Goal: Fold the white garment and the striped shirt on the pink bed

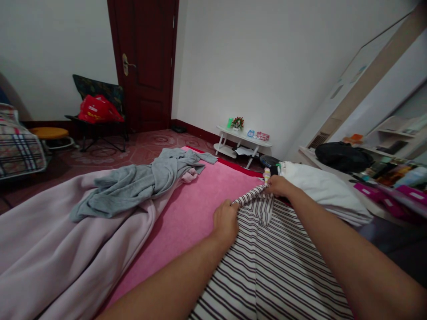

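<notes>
A white garment with dark stripes (267, 262) lies spread over the pink bed cover (213, 182) in front of me. My left hand (227, 220) is closed on its far edge, left of the middle. Farther right, my right hand (277, 186) pinches the same edge near a corner. Between the two hands the edge is lifted and bunched, and a short striped flap hangs below it. The fingertips of both hands are partly hidden by the cloth and the hands themselves.
On the left, a grey garment (140, 182) lies crumpled on a pale pink blanket (80, 258). White folded bedding (323, 189) sits at the right, beside a cluttered counter with a black bag (343, 155). Beyond the bed stand a small white table (245, 137) and a chair with a red bag (100, 109).
</notes>
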{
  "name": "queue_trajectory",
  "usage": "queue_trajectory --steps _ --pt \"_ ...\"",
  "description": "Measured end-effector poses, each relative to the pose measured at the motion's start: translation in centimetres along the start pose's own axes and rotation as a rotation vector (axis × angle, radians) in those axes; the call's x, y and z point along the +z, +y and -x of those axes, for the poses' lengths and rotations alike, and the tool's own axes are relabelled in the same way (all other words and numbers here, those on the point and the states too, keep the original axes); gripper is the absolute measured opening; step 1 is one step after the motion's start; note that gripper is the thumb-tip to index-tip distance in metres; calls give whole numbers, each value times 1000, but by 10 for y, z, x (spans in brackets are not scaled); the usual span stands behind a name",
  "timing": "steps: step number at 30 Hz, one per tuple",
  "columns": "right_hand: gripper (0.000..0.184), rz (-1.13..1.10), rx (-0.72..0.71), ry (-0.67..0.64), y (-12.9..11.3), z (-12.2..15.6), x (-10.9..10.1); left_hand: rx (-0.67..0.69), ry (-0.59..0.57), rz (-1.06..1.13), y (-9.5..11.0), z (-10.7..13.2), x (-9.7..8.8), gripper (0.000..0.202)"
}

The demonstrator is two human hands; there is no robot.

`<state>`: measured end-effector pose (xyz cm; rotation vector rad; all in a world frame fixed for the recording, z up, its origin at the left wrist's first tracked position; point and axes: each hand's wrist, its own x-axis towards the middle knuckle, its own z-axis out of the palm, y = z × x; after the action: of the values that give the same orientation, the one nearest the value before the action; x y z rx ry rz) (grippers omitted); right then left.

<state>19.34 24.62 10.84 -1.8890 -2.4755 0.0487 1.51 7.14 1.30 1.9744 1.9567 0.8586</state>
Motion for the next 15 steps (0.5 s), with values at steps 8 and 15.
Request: queue_trajectory --steps 8,15 --pt "73 -268 -85 148 -50 15 81 -69 116 -87 -2 2 -5 35" --pt "56 -210 -192 19 -36 95 101 97 69 -155 -5 3 1 40"
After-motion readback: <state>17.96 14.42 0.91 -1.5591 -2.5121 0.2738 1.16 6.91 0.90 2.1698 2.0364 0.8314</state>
